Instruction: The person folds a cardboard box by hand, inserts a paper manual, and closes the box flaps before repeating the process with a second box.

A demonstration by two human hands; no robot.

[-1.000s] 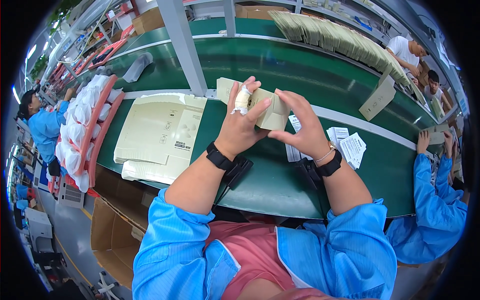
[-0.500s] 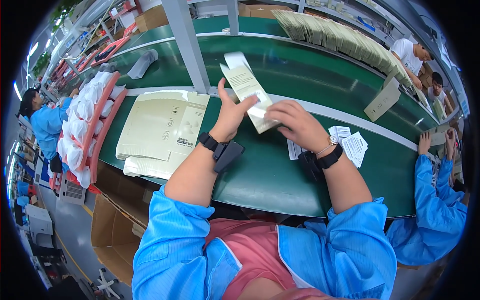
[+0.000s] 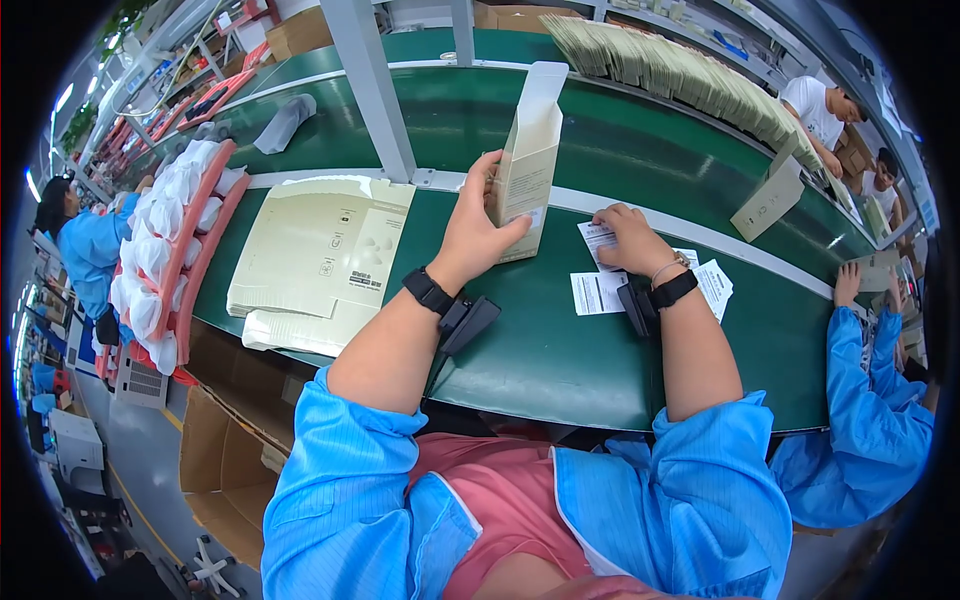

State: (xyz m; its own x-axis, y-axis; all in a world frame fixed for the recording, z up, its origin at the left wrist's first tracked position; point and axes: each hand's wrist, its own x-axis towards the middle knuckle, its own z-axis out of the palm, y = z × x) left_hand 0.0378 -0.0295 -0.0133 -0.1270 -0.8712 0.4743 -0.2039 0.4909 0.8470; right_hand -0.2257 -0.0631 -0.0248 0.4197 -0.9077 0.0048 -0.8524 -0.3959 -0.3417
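Observation:
My left hand (image 3: 478,222) is wrapped round a tall pale cream carton (image 3: 530,175). The carton stands upright on the green bench, slightly tilted, with its top flap raised. My right hand (image 3: 635,243) is over the papers to the right, its fingers bent onto a small white printed leaflet (image 3: 594,238). Part of that leaflet is hidden under the fingers. Just nearer to me lies another leaflet (image 3: 598,294). More leaflets (image 3: 714,286) fan out beside my right wrist.
Flattened cream cartons (image 3: 290,245) are stacked at left. Beyond them, pink trays (image 3: 205,235) hold white wrapped items. A grey post (image 3: 365,80) rises behind the bench. A long row of cartons (image 3: 680,75) lines the far side; a single carton (image 3: 768,205) stands at right. Co-workers sit at both sides.
My right hand has let go of the carton and moved right and down to the leaflets. My left hand has turned the carton upright, its flap now pointing up.

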